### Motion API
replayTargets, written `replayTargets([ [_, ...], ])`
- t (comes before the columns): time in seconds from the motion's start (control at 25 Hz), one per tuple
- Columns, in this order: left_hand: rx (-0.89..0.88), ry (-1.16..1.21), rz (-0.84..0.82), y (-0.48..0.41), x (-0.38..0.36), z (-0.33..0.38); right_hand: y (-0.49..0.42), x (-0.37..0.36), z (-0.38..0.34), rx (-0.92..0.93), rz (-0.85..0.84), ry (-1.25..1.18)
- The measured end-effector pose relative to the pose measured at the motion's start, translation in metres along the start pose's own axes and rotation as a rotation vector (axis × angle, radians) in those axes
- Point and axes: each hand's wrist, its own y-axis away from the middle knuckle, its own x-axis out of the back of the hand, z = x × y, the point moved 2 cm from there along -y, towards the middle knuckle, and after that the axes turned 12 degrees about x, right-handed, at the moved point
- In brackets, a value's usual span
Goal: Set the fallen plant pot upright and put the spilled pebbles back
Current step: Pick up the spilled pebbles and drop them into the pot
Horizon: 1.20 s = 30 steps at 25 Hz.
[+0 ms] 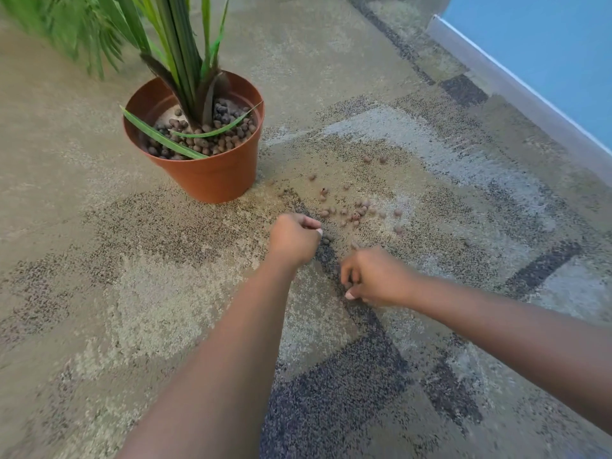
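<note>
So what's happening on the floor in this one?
A person is crouched over a patterned carpet, gathering spilled pebbles. The terracotta plant pot already stands upright, with many pebbles around the plant's base. The left hand and right hand are both curled low at the carpet, apparently pinching up pebbles, though what each holds is hidden. A loose scatter remains beyond the hands, right of the pot.

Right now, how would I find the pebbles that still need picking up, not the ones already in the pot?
Find the orange plant pot standing upright on the patterned carpet. Just to its right, beyond both hands, little brown spilled pebbles lie scattered on the carpet. Unlike the pebbles heaped inside the pot around the green plant, these lie loose and spread out on the floor.
</note>
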Motion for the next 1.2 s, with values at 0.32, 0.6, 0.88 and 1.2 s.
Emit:
replayTargets([
  [0.32, -0.129, -0.366, 0.088, -0.006, -0.025, 0.001, -0.005, 0.031, 0.04, -0.183, 0.413, -0.107],
  [0.6, -0.272, -0.625, 0.194, 0.001, -0.032, -0.007, -0.024, 0.018, 0.033, -0.041, 0.262, -0.004],
  [0.88, -0.264, -0.003, 0.531, 0.03, 0.065, 0.059, -0.036, 0.092, -0.028, 0.21, 0.738, -0.2],
  [1.2, -0.29, -0.291, 0.707, 0.005, 0.166, 0.097, -0.128, 0.153, -0.09, 0.363, 0.808, -0.136],
])
